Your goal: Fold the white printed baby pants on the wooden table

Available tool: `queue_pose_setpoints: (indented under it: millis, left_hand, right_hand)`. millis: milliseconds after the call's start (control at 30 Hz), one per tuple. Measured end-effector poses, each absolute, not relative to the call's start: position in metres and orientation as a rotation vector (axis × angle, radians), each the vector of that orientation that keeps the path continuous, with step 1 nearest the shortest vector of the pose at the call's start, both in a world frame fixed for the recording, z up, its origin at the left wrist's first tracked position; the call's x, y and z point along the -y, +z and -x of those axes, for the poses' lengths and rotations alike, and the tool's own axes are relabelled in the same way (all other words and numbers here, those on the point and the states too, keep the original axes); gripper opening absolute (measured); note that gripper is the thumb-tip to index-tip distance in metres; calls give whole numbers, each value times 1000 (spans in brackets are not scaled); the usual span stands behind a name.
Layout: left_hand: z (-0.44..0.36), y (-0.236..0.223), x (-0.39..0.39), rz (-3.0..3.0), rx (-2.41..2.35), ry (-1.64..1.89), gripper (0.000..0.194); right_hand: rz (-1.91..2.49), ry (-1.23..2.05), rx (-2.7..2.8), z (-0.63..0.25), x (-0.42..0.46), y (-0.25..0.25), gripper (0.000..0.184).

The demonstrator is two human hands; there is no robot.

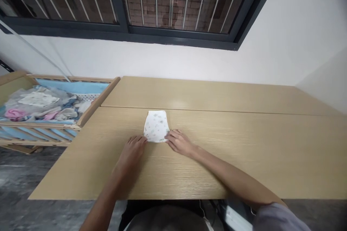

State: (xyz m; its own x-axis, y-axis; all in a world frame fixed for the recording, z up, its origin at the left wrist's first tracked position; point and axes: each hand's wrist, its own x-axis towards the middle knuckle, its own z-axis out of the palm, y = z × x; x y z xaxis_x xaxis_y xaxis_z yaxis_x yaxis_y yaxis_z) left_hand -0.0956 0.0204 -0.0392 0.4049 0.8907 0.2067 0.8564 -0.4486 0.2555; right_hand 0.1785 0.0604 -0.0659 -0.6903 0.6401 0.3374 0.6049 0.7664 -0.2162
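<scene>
We saw the folded white printed cloth (156,126) lying flat on the light wooden table (244,140), just below the seam (244,112) between two table tops, and the left hand (132,151) and right hand (179,142) were at its near corners, with fingers together, although we could not tell if they clamped it. If one hand pulled harder, the thin layers could slide on the smooth top and lose their edges, or the cloth could catch at the seam. Further left stood a wooden cot (99,101) with baby clothes (38,103).

Wooden crib (99,101) at left — blue padding (72,87), heaped clothes (38,104) inside; barred window (124,32) on white wall (271,50), brick (146,7) beyond.
</scene>
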Motion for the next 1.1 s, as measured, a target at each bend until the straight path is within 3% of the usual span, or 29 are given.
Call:
queue_pose_setpoints:
  millis: [400, 600, 800, 1100]
  left_hand:
    - [91, -23, -28, -2449, -1619, 716, 25]
    - [70, -14, -85, -2456, -1951, 653, 31]
    - [61, -35, -140, -2435, -2061, 615, 33]
    - [62, -52, -147, -2405, -2044, 676, 37]
  right_hand:
    - [1139, 630, 2129, -170, -51, -26, 11]
    - [1247, 633, 1959, -157, -107, -33, 16]
    - [1348, 571, 1780, -143, -157, -56, 20]
    - [1438, 546, 1786, -141, -164, -65, 28]
